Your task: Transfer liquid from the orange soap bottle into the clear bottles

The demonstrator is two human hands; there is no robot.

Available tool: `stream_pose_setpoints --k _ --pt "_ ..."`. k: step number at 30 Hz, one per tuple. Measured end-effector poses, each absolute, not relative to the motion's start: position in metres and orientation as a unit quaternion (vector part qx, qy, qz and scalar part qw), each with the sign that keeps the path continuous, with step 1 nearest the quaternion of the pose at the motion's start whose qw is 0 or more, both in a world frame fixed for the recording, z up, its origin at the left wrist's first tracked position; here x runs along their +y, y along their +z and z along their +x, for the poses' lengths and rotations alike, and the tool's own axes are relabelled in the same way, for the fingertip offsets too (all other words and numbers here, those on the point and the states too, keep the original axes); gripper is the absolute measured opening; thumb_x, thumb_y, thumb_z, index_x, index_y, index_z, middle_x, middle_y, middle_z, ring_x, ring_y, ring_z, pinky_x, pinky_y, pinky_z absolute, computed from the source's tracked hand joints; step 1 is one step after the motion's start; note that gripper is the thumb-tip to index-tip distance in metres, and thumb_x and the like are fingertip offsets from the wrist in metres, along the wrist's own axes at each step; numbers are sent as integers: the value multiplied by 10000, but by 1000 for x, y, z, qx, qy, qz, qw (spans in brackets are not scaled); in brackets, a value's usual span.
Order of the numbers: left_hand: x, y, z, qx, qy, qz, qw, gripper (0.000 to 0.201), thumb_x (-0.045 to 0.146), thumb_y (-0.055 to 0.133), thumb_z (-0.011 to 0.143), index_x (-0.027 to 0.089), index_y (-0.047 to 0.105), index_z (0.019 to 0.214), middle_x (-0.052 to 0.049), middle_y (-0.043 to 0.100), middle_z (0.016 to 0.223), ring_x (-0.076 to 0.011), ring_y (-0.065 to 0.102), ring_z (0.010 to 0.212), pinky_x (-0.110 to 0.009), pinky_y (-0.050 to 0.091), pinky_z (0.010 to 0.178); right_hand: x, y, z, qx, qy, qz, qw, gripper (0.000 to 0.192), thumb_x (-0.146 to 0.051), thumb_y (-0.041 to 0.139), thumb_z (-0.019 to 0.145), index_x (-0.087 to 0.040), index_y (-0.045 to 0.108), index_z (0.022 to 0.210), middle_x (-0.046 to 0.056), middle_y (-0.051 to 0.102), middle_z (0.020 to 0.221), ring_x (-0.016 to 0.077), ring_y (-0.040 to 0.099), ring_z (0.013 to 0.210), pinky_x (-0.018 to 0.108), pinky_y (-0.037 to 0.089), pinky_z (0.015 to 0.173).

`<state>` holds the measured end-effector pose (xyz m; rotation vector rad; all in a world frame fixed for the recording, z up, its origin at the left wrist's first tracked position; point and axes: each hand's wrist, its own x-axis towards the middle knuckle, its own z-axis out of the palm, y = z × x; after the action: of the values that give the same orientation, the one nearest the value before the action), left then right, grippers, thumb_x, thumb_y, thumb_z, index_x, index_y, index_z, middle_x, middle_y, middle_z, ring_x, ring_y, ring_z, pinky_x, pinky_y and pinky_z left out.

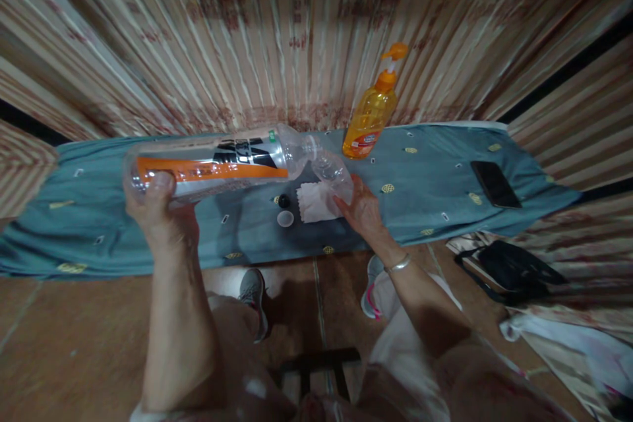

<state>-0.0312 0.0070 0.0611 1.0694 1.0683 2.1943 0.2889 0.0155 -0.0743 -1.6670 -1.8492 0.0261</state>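
My left hand [165, 214] is wrapped round the base end of a large clear plastic bottle [247, 159] with an orange, black and silver label. The bottle lies nearly level in the air, its neck pointing right. At its mouth is a smaller clear plastic container [333, 168], and my right hand [362, 208] grips the far end of that. Whether the two are joined or only touching I cannot tell. Below them on the cloth are a white scalloped cloth piece [316, 203], a small black cap [283, 201] and a round translucent disc [285, 219].
A pump bottle of orange liquid [368, 119] stands at the back of the blue-green covered table [425, 198]. A dark phone [495, 183] lies at the right. Striped curtains [277, 33] hang behind. On the floor at right sits a black bag [514, 270].
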Motion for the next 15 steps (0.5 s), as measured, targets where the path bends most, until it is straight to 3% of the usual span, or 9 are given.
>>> stream_pose_setpoints --k 5,10,15 --pt "5 63 -29 402 789 398 238 506 447 803 512 212 721 952 -4 630 871 -167 588 758 -410 601 793 15 -73 290 -710 9 -625 325 600 -486 607 961 -99 513 1410 239 724 1244 334 710 1139 498 594 976" --pt "6 63 -29 394 787 417 227 568 476 804 530 227 722 1033 5 632 878 -155 592 745 -381 602 792 15 -72 290 -711 5 -626 319 597 -485 604 960 -64 529 1377 261 722 1228 342 716 1127 502 599 958" --pt "6 63 -29 405 787 406 228 529 466 796 525 227 725 991 -3 643 884 -158 587 758 -337 581 750 15 -71 289 -710 7 -629 316 606 -474 611 958 -52 529 1386 271 717 1239 342 713 1128 497 594 958"
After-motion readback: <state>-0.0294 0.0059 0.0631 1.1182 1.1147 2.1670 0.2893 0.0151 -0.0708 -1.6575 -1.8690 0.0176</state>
